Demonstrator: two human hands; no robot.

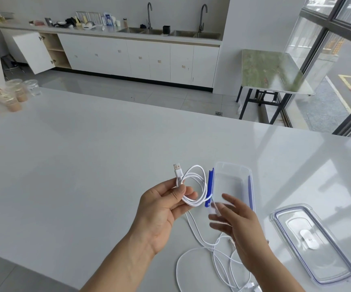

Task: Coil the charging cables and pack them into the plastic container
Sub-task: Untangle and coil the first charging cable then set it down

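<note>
Loose cables [208, 244] sprawl tangled on the tabletop [86, 165] nearest and could snag the right grip [240, 226]. It is blurred, so whether it pinches the coil's tail I cannot tell. Left grip [164, 205] pinches the coiled cable [191, 202] beside the open container [233, 167]; any slackening would let the loops spring apart.

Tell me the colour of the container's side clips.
Blue clips on a clear container, best seen in the head view.

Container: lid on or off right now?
Off. The lid lies flat on the counter, apart, to the right of the open plastic container.
</note>
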